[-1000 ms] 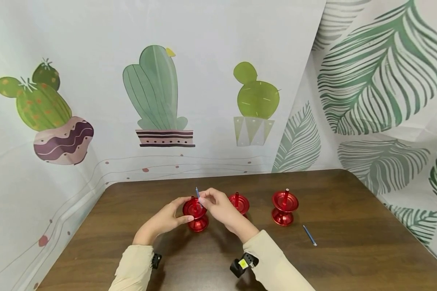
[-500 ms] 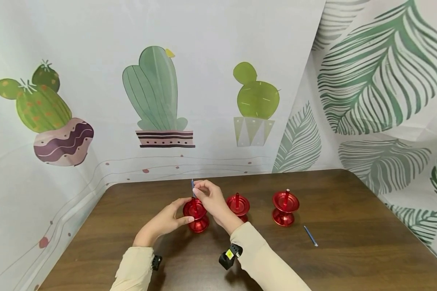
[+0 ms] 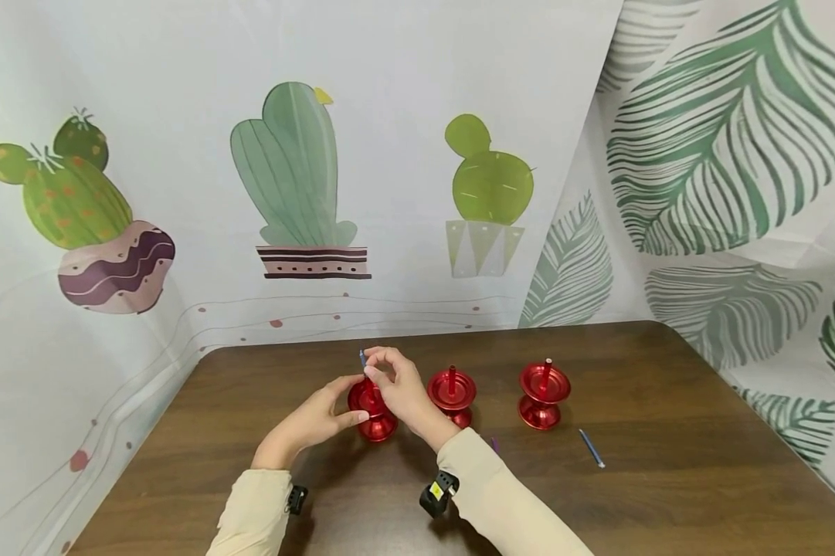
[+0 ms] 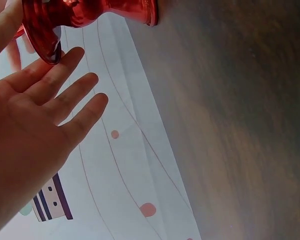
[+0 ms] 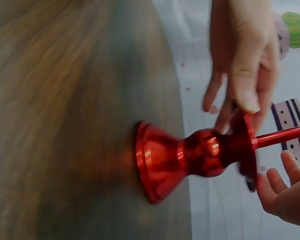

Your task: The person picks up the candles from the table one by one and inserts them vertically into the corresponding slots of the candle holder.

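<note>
In right hand (image 3: 403, 392), blue candle (image 3: 363, 358)

We see one glossy metallic red on the left candle holder (image 3: 378, 429), middle candle holder (image 3: 452, 395) and right candle holder (image 3: 541, 415); the last has a whitish stem tip. The raised candle (image 3: 363, 357) is blue, and the lying candle (image 3: 591, 447) is blue with a white end. We notice a purple sliver (image 3: 494, 445) on the dark brown, wood-grained table (image 3: 639, 510). The sleeves (image 3: 251, 506) are cream, the wrist devices (image 3: 436, 496) black, one with a yellow patch. Behind, we find a white backdrop (image 3: 396, 154) printed with green cacti (image 3: 299, 166) in banded, wavy or triangle-patterned pots (image 3: 314, 262), beside green striped leaves (image 3: 733, 139).
</note>
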### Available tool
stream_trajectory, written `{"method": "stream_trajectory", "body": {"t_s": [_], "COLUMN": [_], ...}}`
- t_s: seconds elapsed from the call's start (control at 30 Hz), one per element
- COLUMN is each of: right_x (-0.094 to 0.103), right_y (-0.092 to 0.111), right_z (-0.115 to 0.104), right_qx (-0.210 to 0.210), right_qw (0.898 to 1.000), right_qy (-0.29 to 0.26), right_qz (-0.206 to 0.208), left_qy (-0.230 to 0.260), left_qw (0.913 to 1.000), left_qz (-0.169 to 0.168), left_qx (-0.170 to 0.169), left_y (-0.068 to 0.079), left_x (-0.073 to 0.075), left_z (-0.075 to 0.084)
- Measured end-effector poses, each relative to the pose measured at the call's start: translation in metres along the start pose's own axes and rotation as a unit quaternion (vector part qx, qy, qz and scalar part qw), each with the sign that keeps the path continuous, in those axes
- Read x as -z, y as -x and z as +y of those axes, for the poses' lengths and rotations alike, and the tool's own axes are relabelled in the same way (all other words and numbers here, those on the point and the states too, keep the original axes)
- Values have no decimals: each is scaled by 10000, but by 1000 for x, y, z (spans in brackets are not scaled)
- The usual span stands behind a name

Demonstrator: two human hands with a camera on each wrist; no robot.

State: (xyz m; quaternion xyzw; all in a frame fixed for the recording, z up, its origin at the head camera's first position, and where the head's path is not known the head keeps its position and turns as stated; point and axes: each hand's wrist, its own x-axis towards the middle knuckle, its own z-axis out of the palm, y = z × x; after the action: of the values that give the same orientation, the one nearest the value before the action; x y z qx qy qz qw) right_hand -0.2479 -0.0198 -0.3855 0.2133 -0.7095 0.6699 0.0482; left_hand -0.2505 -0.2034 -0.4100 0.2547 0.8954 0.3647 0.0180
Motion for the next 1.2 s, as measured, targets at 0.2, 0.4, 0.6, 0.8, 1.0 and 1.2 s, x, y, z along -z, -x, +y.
{"method": "stream_trajectory", "body": {"t_s": [0.2,0.4,0.6,0.8,1.0,1.2], "right_x": [0,2,0,-2,0,1], "right_y": [-6,-5,-7,-8,-10,-11], "right_z": [26,28,21,16,17,19], "right_qx": [217,425,595,471,412,348], "right_qw": [9979,9950,9940,9939,9939,9939], "right_qy": [601,865,919,954,964,997], "right_qz": [-95,-272,-69,295,347,325], "left_qy": [94,76,85,2,-4,55], "left_qw": [9999,9998,9999,10000,10000,10000], "left_qz": [-33,-43,-45,14,17,-7], "left_qx": [35,174,127,22,28,15], "left_y": [-1,-1,0,1,1,1], "left_x": [0,0,-1,-1,-1,-1], "left_z": [0,0,1,2,1,1]}}
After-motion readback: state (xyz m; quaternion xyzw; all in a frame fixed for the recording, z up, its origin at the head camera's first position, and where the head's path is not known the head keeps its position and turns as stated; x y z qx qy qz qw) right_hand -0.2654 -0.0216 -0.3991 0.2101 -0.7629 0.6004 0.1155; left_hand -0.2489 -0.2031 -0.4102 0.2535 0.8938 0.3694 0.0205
